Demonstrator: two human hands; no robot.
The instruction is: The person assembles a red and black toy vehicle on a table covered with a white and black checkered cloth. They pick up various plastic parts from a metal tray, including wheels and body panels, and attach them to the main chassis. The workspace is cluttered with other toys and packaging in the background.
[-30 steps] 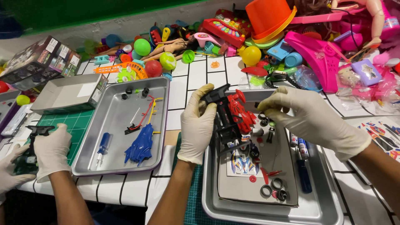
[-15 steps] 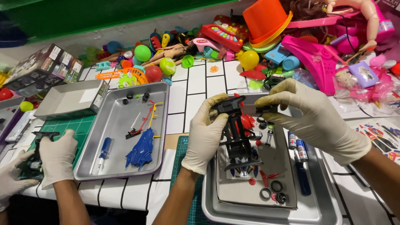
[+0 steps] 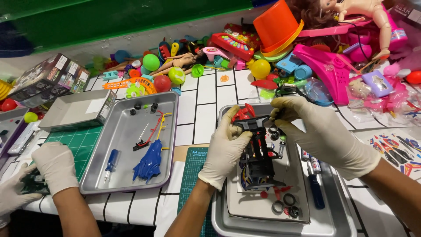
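Note:
My left hand (image 3: 224,151) and my right hand (image 3: 322,131), both in white gloves, hold a black toy car chassis (image 3: 259,158) between them over a metal tray (image 3: 346,221). The left hand grips its left side. The right hand's fingers pinch its far end, next to a red piece (image 3: 244,113). Under the chassis the tray holds a sheet of paper, small black tyres (image 3: 286,204), red bits, batteries (image 3: 309,160) and a blue screwdriver (image 3: 315,191).
A second metal tray (image 3: 127,131) to the left holds a blue car body (image 3: 149,160), a red and yellow frame, small wheels and a blue tool (image 3: 111,162). A co-worker's gloved hands (image 3: 55,166) hold a dark part at far left. A pile of coloured toys (image 3: 272,26) fills the back; green cutting mats (image 3: 190,175) lie by the trays.
Both my hands have turned the chassis so it runs away from me, with the red piece now at its far end. My right hand has closed in on that end.

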